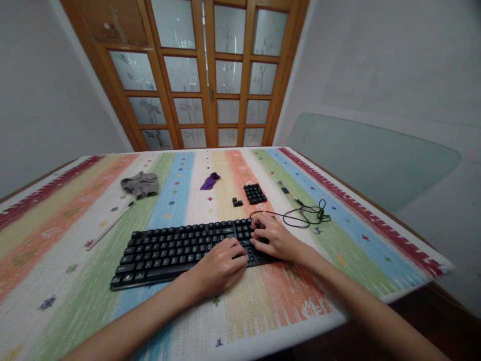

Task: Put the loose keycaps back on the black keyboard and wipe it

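A home, it seems — wood-framed glass doors (210,85) and a colourful striped tablecloth (184,195) show it.

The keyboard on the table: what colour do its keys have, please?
Its keys are black with small pale markings, seen in the head view.

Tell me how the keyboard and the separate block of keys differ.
The keyboard is long; the key block is far smaller. The left hand and right hand are at the keyboard; neither touches the key block. The keyboard lies nearer, the key block farther off. Both are black, on the striped tablecloth.
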### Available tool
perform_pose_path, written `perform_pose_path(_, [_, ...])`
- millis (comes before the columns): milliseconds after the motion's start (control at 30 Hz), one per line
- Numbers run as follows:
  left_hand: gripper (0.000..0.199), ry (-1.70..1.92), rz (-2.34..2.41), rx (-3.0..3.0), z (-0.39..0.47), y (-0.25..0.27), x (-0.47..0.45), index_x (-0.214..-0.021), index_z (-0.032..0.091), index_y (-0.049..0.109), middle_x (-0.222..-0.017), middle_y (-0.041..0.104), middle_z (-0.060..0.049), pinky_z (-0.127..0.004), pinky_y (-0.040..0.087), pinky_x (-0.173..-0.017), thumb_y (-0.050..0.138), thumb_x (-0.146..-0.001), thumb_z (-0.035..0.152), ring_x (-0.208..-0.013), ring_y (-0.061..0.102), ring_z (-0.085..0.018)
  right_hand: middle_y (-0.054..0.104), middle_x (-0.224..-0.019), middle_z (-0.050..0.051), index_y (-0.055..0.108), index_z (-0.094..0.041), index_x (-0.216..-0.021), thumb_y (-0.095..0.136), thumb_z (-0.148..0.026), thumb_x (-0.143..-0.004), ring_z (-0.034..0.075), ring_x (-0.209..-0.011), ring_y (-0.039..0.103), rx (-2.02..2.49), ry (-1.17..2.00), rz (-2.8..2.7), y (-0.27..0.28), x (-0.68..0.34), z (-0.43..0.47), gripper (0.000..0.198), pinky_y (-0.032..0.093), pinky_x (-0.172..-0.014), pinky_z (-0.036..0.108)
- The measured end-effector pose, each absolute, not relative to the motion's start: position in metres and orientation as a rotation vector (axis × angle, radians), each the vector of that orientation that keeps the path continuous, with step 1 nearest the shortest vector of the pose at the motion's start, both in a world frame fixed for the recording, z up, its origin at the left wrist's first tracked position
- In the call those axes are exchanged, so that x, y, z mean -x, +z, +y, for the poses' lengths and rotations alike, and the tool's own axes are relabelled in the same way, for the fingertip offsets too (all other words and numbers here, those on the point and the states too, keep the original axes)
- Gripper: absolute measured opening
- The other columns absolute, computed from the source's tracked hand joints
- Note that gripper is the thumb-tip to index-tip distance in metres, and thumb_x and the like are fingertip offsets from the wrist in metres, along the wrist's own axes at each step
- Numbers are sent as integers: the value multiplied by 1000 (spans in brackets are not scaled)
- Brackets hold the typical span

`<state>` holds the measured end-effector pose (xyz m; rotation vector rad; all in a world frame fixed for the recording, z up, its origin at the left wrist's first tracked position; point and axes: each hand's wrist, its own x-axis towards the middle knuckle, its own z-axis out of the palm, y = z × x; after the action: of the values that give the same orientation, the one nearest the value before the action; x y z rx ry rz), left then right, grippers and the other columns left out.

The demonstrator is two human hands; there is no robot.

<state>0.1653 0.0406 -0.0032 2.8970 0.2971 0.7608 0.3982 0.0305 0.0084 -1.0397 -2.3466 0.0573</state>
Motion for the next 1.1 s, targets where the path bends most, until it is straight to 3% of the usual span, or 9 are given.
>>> perform_pose_path(200, [15,694,274,-3007,42,-6,-166,-88,14,61,-90,63,-8,-33,44,-78,48,-95,12,-85,51,-19,60,-96,8,64,-18,-77,58,-21,-92,22,-93,55,1067,140,-2195,17,-404,49,16,44,-87,40])
perform_pose_path(333, [16,718,290,-3035,41,-5,-167,-86,14,61,-86,62,-7,-34,43,-78,49,-96,15,-85,51,-19,62,-98,8,66,-17,-94,59,-20,-90,22,-94,58,1136,175,-2198,22,-407,86,9,46,-86,36])
perform_pose_path(500, [19,725,320,-3057,39,-5,-169,-83,15,61,-83,62,-5,-34,41,-76,49,-97,19,-84,51,-19,63,-104,11,65,-13,-109,68,-17,-81,24,-100,58,1293,186,-2329,19,-400,137,29,44,-89,36])
perform_pose_path(667, [17,726,349,-3066,40,-8,-168,-82,15,61,-83,62,-5,-34,39,-74,52,-96,20,-83,51,-19,66,-95,11,65,-9,-110,76,-15,-71,24,-90,59,1391,204,-2375,17,-391,162,41,44,-81,32])
perform_pose_path(800, [18,729,357,-3052,40,-8,-168,-81,15,61,-83,62,-5,-34,39,-74,53,-96,22,-84,51,-19,67,-90,9,67,-10,-114,77,-16,-73,21,-83,59,1392,215,-2412,13,-391,167,44,44,-76,29])
perform_pose_path(1100, [21,742,374,-2925,44,14,-166,-84,16,65,-86,67,-6,-36,43,-81,53,-97,27,-89,55,-20,66,-89,9,75,-16,-104,72,-15,-82,20,-85,60,1353,188,-2471,6,-392,167,22,42,-79,29])
